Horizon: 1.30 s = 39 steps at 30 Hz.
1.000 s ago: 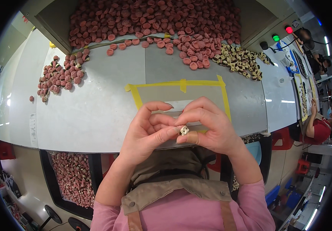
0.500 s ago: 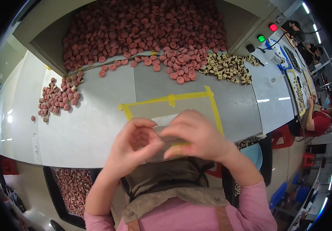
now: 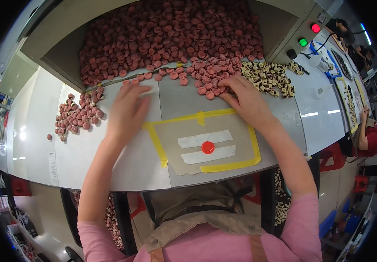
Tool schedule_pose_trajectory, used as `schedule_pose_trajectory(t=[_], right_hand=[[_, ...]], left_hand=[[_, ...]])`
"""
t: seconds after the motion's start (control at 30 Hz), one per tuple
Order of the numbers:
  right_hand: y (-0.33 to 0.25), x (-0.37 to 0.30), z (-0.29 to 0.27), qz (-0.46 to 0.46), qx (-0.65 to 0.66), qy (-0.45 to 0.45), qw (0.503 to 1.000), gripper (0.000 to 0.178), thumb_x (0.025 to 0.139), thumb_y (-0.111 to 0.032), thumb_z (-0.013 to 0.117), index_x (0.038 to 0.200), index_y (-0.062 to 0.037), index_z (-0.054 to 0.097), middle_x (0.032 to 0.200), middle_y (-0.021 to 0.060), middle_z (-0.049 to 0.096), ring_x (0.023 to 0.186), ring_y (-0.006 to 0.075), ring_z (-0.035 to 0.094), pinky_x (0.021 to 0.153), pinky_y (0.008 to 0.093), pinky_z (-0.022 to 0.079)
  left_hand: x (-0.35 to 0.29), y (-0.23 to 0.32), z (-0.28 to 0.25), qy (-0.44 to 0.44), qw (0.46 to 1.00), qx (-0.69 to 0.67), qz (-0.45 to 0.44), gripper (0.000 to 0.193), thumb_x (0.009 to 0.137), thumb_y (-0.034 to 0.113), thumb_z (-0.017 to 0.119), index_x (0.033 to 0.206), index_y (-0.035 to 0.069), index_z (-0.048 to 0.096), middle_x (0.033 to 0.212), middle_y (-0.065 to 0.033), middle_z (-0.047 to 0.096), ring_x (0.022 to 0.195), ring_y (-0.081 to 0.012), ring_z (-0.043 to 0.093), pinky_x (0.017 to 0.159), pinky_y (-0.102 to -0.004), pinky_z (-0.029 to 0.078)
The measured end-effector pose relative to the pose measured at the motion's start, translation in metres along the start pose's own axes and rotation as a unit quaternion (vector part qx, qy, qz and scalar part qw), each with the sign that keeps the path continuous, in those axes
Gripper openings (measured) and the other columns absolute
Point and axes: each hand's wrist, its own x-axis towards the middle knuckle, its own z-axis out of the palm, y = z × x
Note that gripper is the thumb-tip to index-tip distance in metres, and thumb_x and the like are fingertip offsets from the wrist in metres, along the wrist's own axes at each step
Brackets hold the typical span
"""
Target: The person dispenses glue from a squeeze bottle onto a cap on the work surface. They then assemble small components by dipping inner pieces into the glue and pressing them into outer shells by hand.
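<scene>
My right hand [image 3: 247, 98] reaches into a heap of small pink scalloped caps [image 3: 212, 70], thumb and forefinger closing round a cap at the heap's lower right edge. On the left, my left hand [image 3: 129, 107] is over the tabletop, blurred, its fingers stretched apart with nothing seen in them. It is between loose pink caps and a pile of pink pieces with pale parts [image 3: 79, 111]. Between my forearms, a red round disc [image 3: 207, 147] sits on a grey mat [image 3: 171, 135] edged with yellow tape, by two white strips [image 3: 206, 139].
A large mass of pink caps [image 3: 166, 35] fills the machine's opening behind the table. Small cream-and-dark pieces [image 3: 265, 78] lie right of the heap. Red and green buttons [image 3: 302, 42] are on the machine's side. Bins of pieces stand below the table edge; another person works at far right.
My hands have parted from in front of me. The right went forward to the cap heap, the left moved out and forward to the left. The mat and red disc are now uncovered.
</scene>
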Motion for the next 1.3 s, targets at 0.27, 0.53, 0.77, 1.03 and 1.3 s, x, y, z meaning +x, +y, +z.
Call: schedule_pose_trajectory(t=[0.27, 0.53, 0.77, 1.03, 1.3], right_hand=[[0.019, -0.023, -0.026, 0.067, -0.031, 0.045, 0.996, 0.017, 0.082, -0.009, 0.06, 0.098, -0.0032, 0.058, 0.091, 0.0098, 0.055, 0.079, 0.0248, 0.056, 0.067, 0.0313, 0.046], [0.029, -0.015, -0.018, 0.027, -0.109, 0.075, 0.991, 0.014, 0.078, -0.013, 0.063, 0.089, -0.0066, 0.057, 0.086, 0.009, 0.054, 0.078, 0.0278, 0.056, 0.065, 0.0362, 0.045], [0.019, -0.022, -0.028, 0.054, -0.093, 0.041, 0.993, 0.016, 0.077, -0.01, 0.062, 0.089, -0.0048, 0.053, 0.082, 0.0078, 0.055, 0.077, 0.0222, 0.057, 0.066, 0.0332, 0.046], [-0.015, -0.07, -0.044, 0.232, 0.068, -0.031, 0.97, 0.023, 0.082, -0.006, 0.06, 0.105, -0.0035, 0.056, 0.09, 0.0064, 0.056, 0.074, 0.0154, 0.055, 0.066, 0.0266, 0.046], [-0.016, -0.069, -0.048, 0.206, 0.052, -0.044, 0.976, 0.022, 0.083, -0.004, 0.058, 0.105, -0.0034, 0.057, 0.093, 0.0073, 0.055, 0.075, 0.0163, 0.056, 0.067, 0.0268, 0.047]], left_hand=[[0.031, 0.017, 0.047, -0.036, 0.995, -0.062, 0.076, 0.02, 0.081, 0.012, 0.06, 0.1, 0.005, 0.058, 0.094, -0.0097, 0.055, 0.079, -0.0247, 0.057, 0.069, -0.0328, 0.047], [-0.016, 0.013, 0.006, -0.042, 0.943, -0.277, -0.179, 0.014, 0.087, 0.009, 0.058, 0.1, 0.002, 0.057, 0.098, -0.0044, 0.058, 0.082, -0.0107, 0.057, 0.07, -0.0233, 0.045], [-0.058, 0.049, -0.011, -0.008, 0.856, -0.443, -0.266, 0.029, 0.085, 0.005, 0.058, 0.111, -0.003, 0.049, 0.107, -0.0092, 0.057, 0.097, -0.0132, 0.056, 0.086, -0.0252, 0.045], [-0.087, 0.076, 0.004, -0.047, 0.707, -0.633, -0.312, 0.031, 0.087, 0.007, 0.058, 0.115, -0.003, 0.052, 0.107, -0.0101, 0.059, 0.093, -0.0148, 0.058, 0.083, -0.0257, 0.046], [-0.092, 0.09, 0.023, -0.032, 0.667, -0.68, -0.303, 0.036, 0.088, 0.006, 0.054, 0.123, -0.002, 0.049, 0.111, -0.0073, 0.053, 0.097, -0.017, 0.057, 0.084, -0.0278, 0.047]])
